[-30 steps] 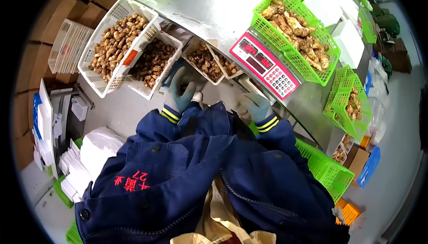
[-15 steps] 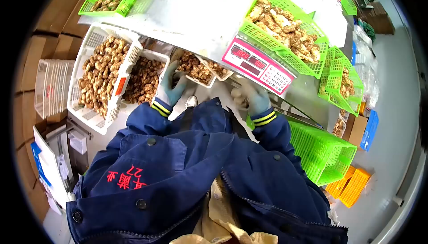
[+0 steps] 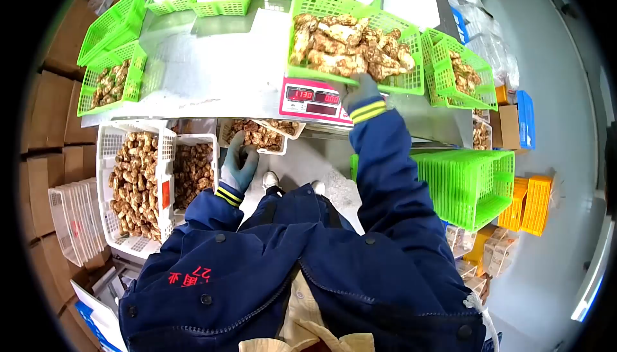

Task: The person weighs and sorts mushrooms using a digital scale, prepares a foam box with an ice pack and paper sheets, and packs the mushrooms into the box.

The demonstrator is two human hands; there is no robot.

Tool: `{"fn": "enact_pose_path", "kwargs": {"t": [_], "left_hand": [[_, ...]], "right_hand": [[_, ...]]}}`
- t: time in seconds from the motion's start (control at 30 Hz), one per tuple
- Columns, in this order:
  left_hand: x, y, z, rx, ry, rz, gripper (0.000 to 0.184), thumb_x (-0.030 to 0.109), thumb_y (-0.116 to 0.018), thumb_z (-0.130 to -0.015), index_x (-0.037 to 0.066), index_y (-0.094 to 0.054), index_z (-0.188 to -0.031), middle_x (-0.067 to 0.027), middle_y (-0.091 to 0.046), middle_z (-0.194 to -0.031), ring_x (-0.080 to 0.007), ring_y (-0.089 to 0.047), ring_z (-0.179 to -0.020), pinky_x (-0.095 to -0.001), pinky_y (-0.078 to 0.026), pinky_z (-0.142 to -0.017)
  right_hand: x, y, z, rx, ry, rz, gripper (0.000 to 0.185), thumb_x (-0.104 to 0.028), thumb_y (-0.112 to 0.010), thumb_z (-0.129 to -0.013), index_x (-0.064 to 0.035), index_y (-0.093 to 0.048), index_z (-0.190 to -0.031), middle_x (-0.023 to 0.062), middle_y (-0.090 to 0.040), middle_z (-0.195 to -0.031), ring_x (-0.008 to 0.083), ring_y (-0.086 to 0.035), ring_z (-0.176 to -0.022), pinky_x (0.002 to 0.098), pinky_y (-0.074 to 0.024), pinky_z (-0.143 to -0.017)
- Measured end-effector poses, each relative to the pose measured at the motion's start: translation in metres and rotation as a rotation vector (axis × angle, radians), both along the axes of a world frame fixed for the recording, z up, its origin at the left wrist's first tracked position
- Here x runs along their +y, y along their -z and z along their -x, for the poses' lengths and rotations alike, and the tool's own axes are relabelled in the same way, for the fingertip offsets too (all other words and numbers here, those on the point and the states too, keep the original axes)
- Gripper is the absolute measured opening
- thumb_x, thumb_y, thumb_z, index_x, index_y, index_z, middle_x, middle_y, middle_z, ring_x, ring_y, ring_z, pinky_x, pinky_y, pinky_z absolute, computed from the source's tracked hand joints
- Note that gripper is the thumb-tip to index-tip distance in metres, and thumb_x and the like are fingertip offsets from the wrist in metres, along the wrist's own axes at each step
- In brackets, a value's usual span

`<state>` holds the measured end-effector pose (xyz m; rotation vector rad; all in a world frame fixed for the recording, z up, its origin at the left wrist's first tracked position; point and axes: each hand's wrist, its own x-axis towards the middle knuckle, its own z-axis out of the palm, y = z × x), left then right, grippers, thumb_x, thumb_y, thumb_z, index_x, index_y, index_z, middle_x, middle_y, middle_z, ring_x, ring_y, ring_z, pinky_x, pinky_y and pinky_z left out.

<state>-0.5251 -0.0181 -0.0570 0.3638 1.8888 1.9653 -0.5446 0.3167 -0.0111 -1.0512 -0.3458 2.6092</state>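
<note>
My gloved left hand (image 3: 240,164) is low at the table's front, its thumb and fingers apart with nothing between them, beside a white basket of small brown mushrooms (image 3: 254,135). My gloved right hand (image 3: 361,91) reaches to the front edge of a green basket (image 3: 413,83) that stands on the red and white scale (image 3: 314,99). Large pale-brown mushrooms (image 3: 350,46) fill that basket. The right fingertips are at the basket's rim, and whether they grip it cannot be made out. Red digits are lit on the scale.
A large white basket (image 3: 103,159) of mushrooms stands at the left, a second beside it. Green baskets (image 3: 110,24) line the metal table (image 3: 218,75); another with mushrooms (image 3: 481,98) is right of the scale. Stacked green baskets (image 3: 469,185) stand at the lower right.
My right hand has moved up from below the scale to the green basket's front. The view has turned, and my left hand remains near the white baskets. The scale's reading has changed.
</note>
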Motion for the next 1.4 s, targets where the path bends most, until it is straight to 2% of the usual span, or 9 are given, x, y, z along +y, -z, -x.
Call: {"fn": "enact_pose_path", "kwargs": {"t": [0.27,0.4,0.57,0.67,0.8,0.87,1.13,1.37,1.4], "left_hand": [[0.039,-0.045,0.003,0.489,0.088,0.265,0.044,0.003,-0.056,-0.082,-0.005,-0.040,-0.121,-0.0044,-0.055,-0.077,-0.0082,-0.050,-0.065,-0.0206,-0.043,-0.062],[0.093,-0.095,-0.035,0.598,-0.161,0.131,0.034,0.002,-0.053,-0.083,-0.008,-0.046,-0.115,-0.0121,-0.061,-0.088,-0.0116,-0.056,-0.076,-0.0226,-0.046,-0.069],[0.170,-0.133,-0.130,0.871,0.533,0.167,0.031,0.000,-0.058,-0.079,-0.003,-0.053,-0.110,-0.0137,-0.061,-0.097,-0.0172,-0.060,-0.078,-0.0254,-0.047,-0.070],[0.209,-0.122,-0.184,1.210,0.928,0.325,0.053,0.005,-0.061,-0.072,0.011,-0.046,-0.123,-0.0151,-0.046,-0.122,-0.0344,-0.046,-0.109,-0.0402,-0.040,-0.090],[0.221,-0.095,-0.198,1.650,1.033,0.684,0.048,0.007,-0.054,-0.072,0.018,-0.049,-0.119,-0.0073,-0.053,-0.106,-0.0254,-0.054,-0.094,-0.0346,-0.047,-0.076],[0.224,-0.097,-0.191,1.484,1.224,0.875,0.048,0.012,-0.063,-0.067,0.009,-0.051,-0.113,-0.0087,-0.054,-0.096,-0.0263,-0.055,-0.086,-0.0362,-0.046,-0.075],[0.099,-0.222,-0.168,1.042,0.321,0.215,0.029,0.006,-0.065,-0.070,-0.003,-0.058,-0.097,-0.0180,-0.061,-0.083,-0.0303,-0.060,-0.072,-0.0344,-0.047,-0.067],[0.039,-0.178,-0.014,0.298,0.144,0.329,0.025,0.014,-0.059,-0.077,-0.005,-0.060,-0.091,-0.0071,-0.060,-0.069,-0.0114,-0.053,-0.064,-0.0265,-0.042,-0.059],[0.038,-0.175,-0.014,0.228,0.112,0.352,0.025,0.016,-0.060,-0.078,-0.005,-0.060,-0.091,-0.0058,-0.060,-0.068,-0.0102,-0.052,-0.064,-0.0263,-0.041,-0.057]], "right_hand": [[-0.062,-0.010,-0.187,0.004,-0.018,-0.271,0.021,-0.005,-0.048,-0.076,0.0034,-0.051,-0.095,0.0151,-0.055,-0.091,0.0278,-0.058,-0.084,0.0423,-0.0522,-0.074],[-0.084,0.048,-0.298,0.131,0.062,-0.425,0.005,0.001,-0.051,-0.067,-0.0025,-0.054,-0.067,0.0060,-0.053,-0.063,0.0165,-0.053,-0.051,0.0289,-0.0467,-0.046],[-0.125,0.020,-0.372,-0.231,0.315,-0.478,0.013,0.004,-0.058,-0.065,0.0021,-0.056,-0.078,0.0042,-0.056,-0.069,0.0142,-0.054,-0.056,0.0269,-0.0458,-0.050],[-0.141,0.045,-0.414,-0.373,0.323,-0.507,0.022,0.003,-0.055,-0.067,0.0057,-0.057,-0.089,0.0055,-0.057,-0.071,0.0139,-0.052,-0.057,0.0257,-0.0447,-0.053],[-0.142,0.040,-0.426,-0.370,0.287,-0.550,0.019,0.003,-0.056,-0.069,0.0041,-0.057,-0.088,0.0042,-0.056,-0.069,0.0116,-0.050,-0.055,0.0239,-0.0413,-0.051],[-0.139,0.040,-0.432,-0.309,0.210,-0.542,0.019,0.002,-0.056,-0.070,0.0030,-0.058,-0.089,0.0040,-0.056,-0.070,0.0124,-0.051,-0.057,0.0249,-0.0416,-0.053],[-0.092,-0.007,-0.368,-0.030,-0.151,-0.368,0.034,-0.004,-0.047,-0.073,0.0085,-0.048,-0.105,0.0198,-0.057,-0.095,0.0307,-0.059,-0.081,0.0426,-0.0525,-0.072],[0.002,-0.011,-0.065,-0.048,-0.231,-0.702,0.020,-0.008,-0.047,-0.081,0.0080,-0.044,-0.094,0.0229,-0.047,-0.100,0.0328,-0.052,-0.093,0.0448,-0.0522,-0.078],[0.004,-0.021,-0.036,-0.044,-0.148,-0.373,0.023,-0.008,-0.047,-0.082,0.0092,-0.041,-0.097,0.0252,-0.044,-0.105,0.0341,-0.051,-0.096,0.0458,-0.0520,-0.080]]}}
